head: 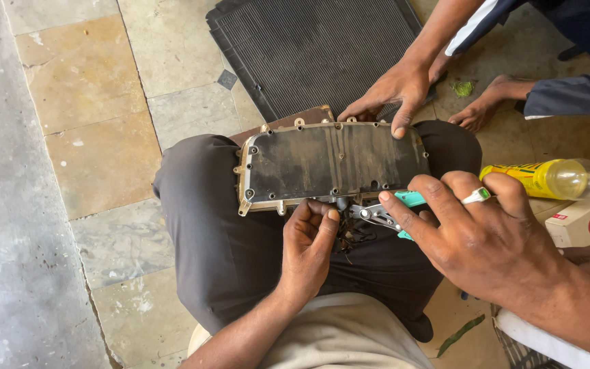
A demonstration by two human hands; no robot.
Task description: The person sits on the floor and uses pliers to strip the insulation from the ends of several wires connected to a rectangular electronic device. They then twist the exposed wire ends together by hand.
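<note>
A dirty metal plate (pixel 336 164) is rested across the lap, gripped at its near edge by the left hand (pixel 308 246). Teal-handled pliers (pixel 384 213) are clasped in the right hand (pixel 476 236) (ring on one finger). The far edge is steadied by another person's hand (pixel 394 92).

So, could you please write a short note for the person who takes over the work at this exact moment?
Left hand: grips the near edge of the metal plate, which rests across the lap.
Right hand: holds green-handled pliers, tips at the plate's near edge, by a dark tangle hanging there.
Another person's hand steadies the far edge.
Yellow bottle lies to the right; a radiator lies on the floor beyond.
Done: cannot tell.
Left: the tangle is not yet off.
</note>
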